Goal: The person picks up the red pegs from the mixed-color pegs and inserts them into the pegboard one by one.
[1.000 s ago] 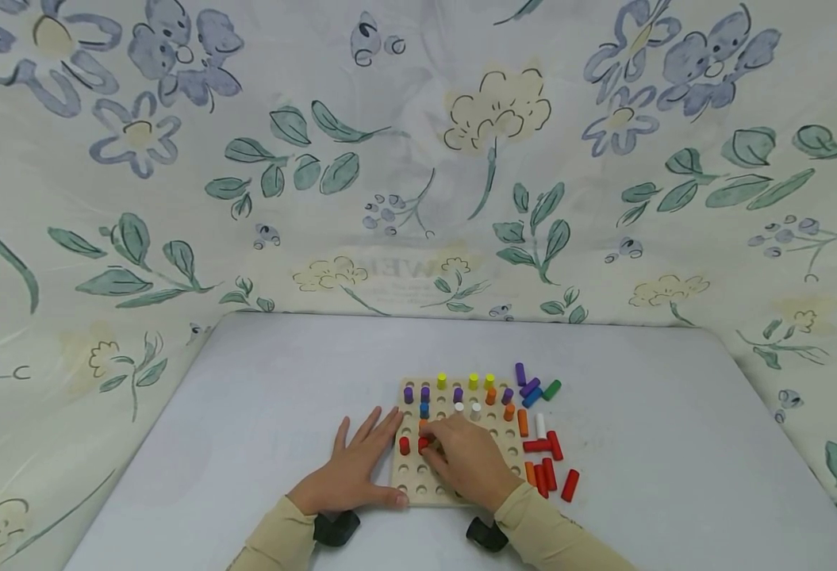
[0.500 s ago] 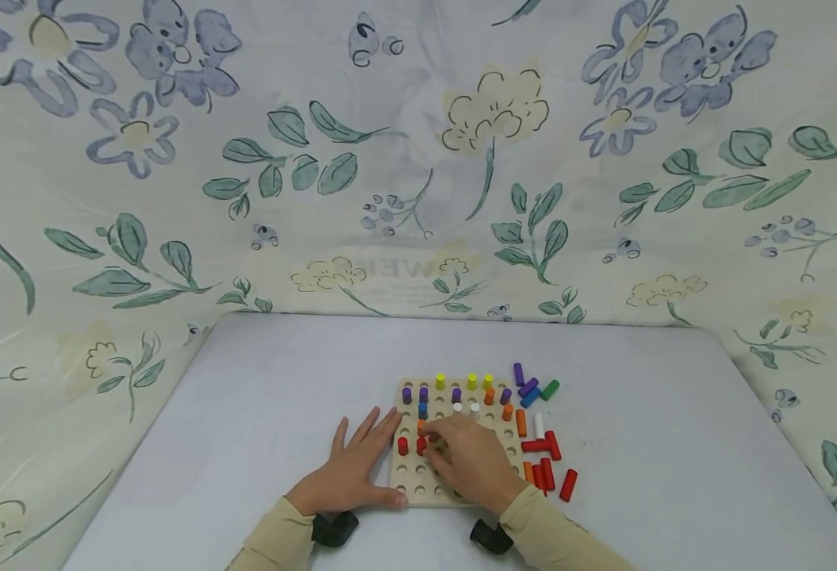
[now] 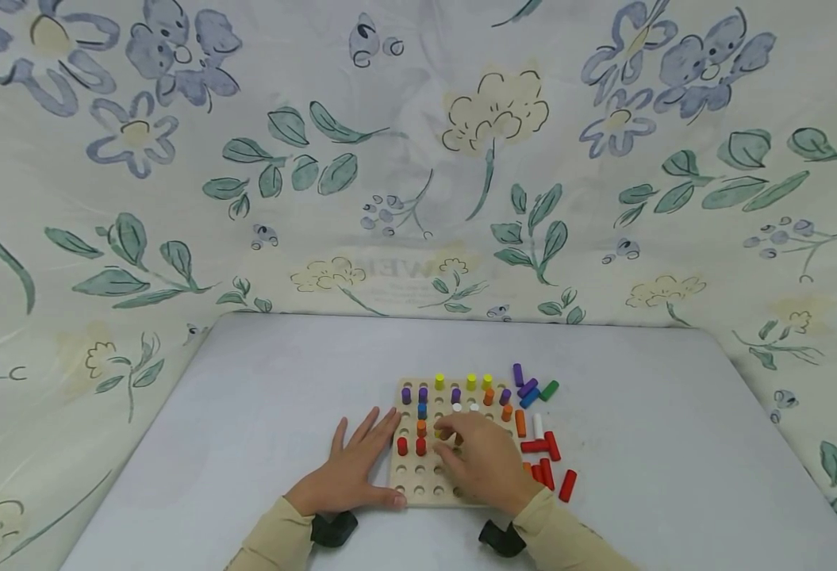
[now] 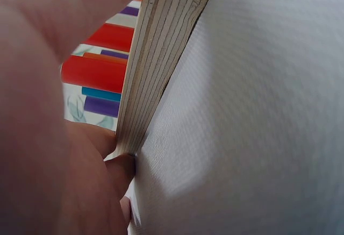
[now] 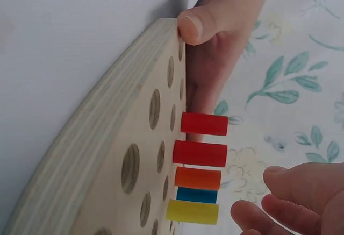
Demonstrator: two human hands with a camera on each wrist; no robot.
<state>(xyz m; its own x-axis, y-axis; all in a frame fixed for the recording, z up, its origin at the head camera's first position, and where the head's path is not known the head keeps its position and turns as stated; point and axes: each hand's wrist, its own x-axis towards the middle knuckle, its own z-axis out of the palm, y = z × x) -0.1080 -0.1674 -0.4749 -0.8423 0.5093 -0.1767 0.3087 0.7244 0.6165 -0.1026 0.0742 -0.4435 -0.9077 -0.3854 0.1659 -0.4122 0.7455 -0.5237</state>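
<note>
1. Stretching out beneath everything is the white table (image 3: 646,373), with the peg board (image 3: 429,480) lying flat near the person. From where I stand, the board looks stiff and fairly light; I'd steady it by its thick edges.
2. At the board's eight o'clock, the left hand (image 3: 350,474) touches its edge, fingers spread wide, thumb at the seven o'clock corner.
3. Over the board's four o'clock side, the right hand (image 3: 485,458) has thumb and fingertips a little apart, nothing between them.
4. Just beside those fingertips, the yellow peg (image 5: 192,212) stands upright in the board, about ten o'clock from its middle. It's probably light, rigid and slightly slippery; pinch its upper sides.
5. From one to four o'clock lie the loose pegs (image 3: 568,485), likely hard to break but quick to roll; grasp them mid-length.
</note>
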